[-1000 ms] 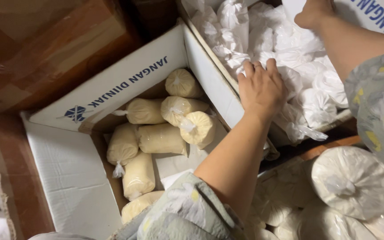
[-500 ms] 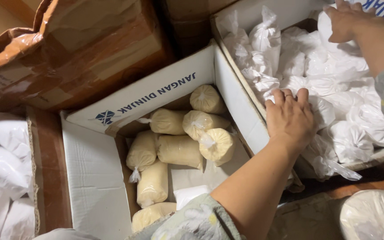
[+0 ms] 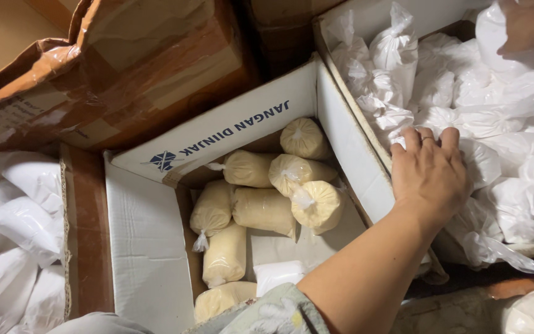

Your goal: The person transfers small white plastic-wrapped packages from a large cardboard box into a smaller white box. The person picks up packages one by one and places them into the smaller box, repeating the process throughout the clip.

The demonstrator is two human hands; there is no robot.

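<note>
The left hand (image 3: 431,170) lies flat, fingers spread, on tied white plastic bags (image 3: 502,154) at the right carton's (image 3: 348,105) near edge. The right hand (image 3: 523,25), at its far corner, is cropped; its grasp can't be told. The bags look soft, slippery, best gripped by the knots.

an open box (image 3: 156,247) sits in the middle, with tied bags (image 3: 261,210) lying in it, most towards its far right corner. just right of it, touching its right wall, stands a second box (image 3: 347,105) packed full of knotted bags (image 3: 514,161). the left hand (image 3: 431,176) rests flat on those bags at that box's near left edge; the right hand (image 3: 523,28) is on them at the far right (only partly in view). far left, behind the middle box, stands a taped carton (image 3: 112,74). at the near left lie more bags (image 3: 13,235) in another carton.
</note>
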